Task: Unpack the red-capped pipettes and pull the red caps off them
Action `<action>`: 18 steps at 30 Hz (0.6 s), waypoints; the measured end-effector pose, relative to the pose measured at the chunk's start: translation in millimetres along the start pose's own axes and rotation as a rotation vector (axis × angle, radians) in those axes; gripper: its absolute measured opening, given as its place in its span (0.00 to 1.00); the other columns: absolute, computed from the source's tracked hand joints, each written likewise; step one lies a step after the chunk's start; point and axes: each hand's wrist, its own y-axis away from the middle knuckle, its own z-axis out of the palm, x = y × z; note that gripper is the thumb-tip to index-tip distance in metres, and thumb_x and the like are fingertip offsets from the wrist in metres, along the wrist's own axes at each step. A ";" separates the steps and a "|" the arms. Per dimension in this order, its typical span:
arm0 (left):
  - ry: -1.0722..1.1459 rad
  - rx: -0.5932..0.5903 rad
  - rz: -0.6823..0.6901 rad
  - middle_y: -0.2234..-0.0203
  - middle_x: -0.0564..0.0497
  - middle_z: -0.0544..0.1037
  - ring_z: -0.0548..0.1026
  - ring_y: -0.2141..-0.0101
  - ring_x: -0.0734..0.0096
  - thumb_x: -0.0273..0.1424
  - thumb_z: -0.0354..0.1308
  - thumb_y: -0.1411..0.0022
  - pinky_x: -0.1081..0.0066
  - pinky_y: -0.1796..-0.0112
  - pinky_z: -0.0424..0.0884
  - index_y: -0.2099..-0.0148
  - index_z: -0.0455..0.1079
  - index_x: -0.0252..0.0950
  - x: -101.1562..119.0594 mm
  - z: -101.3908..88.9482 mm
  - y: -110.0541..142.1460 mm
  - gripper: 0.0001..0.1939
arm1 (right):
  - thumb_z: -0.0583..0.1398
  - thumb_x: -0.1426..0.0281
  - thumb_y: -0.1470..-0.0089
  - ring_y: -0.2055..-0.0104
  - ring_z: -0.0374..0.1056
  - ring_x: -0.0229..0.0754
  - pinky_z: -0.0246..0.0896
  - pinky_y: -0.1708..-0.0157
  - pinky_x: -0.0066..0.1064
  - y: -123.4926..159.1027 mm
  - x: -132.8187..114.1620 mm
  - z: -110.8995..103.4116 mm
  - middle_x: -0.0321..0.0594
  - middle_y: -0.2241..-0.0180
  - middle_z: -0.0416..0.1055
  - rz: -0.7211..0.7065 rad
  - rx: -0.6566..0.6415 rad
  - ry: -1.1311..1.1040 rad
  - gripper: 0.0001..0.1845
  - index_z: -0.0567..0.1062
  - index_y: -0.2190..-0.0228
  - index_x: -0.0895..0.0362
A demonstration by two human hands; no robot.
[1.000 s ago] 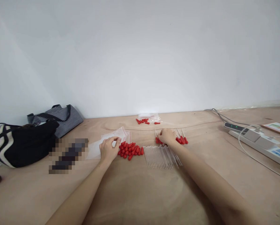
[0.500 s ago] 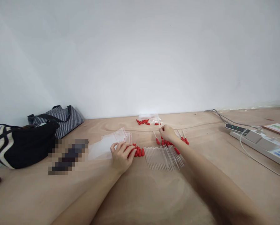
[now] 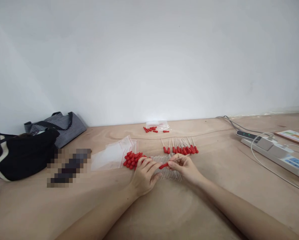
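Observation:
My left hand [image 3: 144, 174] is closed at the fingertips on a red rubber bulb [image 3: 164, 165], its thumb low beside it. My right hand [image 3: 186, 167] pinches a thin clear tube [image 3: 183, 156] right where the bulb sits at its end; the fingers partly hide the joint. Beneath both hands lies a row of clear tubes [image 3: 168, 175]. Loose red bulbs are heaped in a pile [image 3: 131, 160] beside my left hand. Behind my right hand, several droppers [image 3: 187, 149] lie in a row, red bulbs toward me and pale tubes pointing to the wall.
Flat clear bags [image 3: 114, 153] with red edges lie left of the pile. Near the wall is another clear bag [image 3: 156, 124] with red bulbs [image 3: 151, 129]. A striped bag [image 3: 68, 128] and a black bag [image 3: 34, 153] stand at left; a power strip [image 3: 277, 156] with cables is at right.
My right hand has come back from the dropper row toward me and now holds a clear tube. My left hand has moved right, off the bulb pile, to meet it with a bulb.

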 end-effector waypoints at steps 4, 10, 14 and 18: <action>-0.038 -0.020 0.008 0.74 0.53 0.76 0.68 0.70 0.71 0.33 0.48 0.40 0.64 0.58 0.56 0.63 0.69 0.37 0.0 0.9 1.1 0.09 | 0.65 0.59 0.66 0.77 0.67 0.35 0.62 0.74 0.30 2.8 7.9 4.8 0.35 0.78 0.71 0.031 -0.057 0.033 0.16 0.70 0.77 0.57; -0.071 0.035 -0.045 0.77 0.54 0.75 0.68 0.71 0.72 0.32 0.49 0.40 0.62 0.59 0.54 0.68 0.69 0.38 -3.8 -1.8 0.3 0.09 | 0.60 0.61 0.55 0.73 0.66 0.37 0.57 0.68 0.31 4.4 -6.2 -11.7 0.37 0.76 0.72 -0.370 -0.014 0.618 0.10 0.74 0.76 0.56; -0.099 0.033 -0.049 0.77 0.55 0.75 0.69 0.71 0.72 0.31 0.50 0.40 0.62 0.58 0.53 0.68 0.70 0.39 -3.0 -1.9 0.1 0.08 | 0.55 0.65 0.48 0.70 0.65 0.35 0.45 0.57 0.37 7.8 -12.7 -14.1 0.35 0.74 0.73 -0.712 -0.040 1.143 0.09 0.75 0.70 0.52; -0.122 0.013 -0.037 0.76 0.54 0.76 0.69 0.69 0.72 0.31 0.50 0.41 0.61 0.56 0.52 0.67 0.70 0.39 -0.3 -0.7 0.2 0.08 | 0.52 0.71 0.45 0.73 0.62 0.32 0.39 0.55 0.37 10.6 -1.7 -4.7 0.33 0.77 0.71 -0.830 0.013 1.402 0.11 0.74 0.67 0.50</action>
